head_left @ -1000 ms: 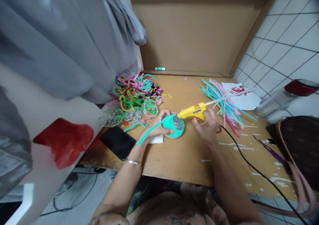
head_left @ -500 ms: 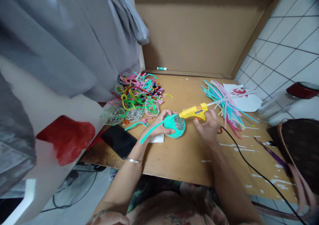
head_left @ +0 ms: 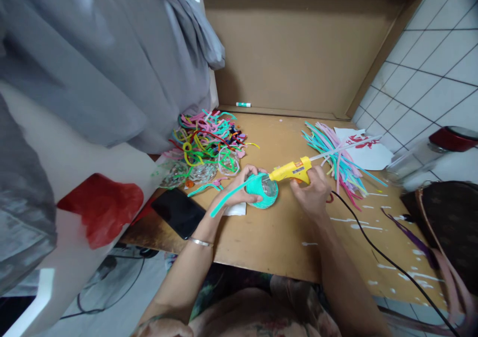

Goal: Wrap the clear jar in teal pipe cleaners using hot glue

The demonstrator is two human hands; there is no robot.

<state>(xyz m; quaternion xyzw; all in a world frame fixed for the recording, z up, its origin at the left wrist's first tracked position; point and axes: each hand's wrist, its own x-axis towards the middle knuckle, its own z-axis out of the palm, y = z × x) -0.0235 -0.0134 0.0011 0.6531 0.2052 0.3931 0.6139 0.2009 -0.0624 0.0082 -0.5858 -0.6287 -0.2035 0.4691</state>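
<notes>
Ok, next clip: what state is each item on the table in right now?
Glue gun: held in right hand, nozzle at the cup.
Teal-wrapped cup: on its side, held by left hand.
Phone: screen dark, lying flat.
Jar: red lid on.

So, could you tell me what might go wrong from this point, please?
The glue gun nozzle sits right beside the left hand fingertips on the teal-wrapped cup, so hot glue could burn them. The black cord trails over the table edge and could snag. Drips might reach the phone.
</notes>
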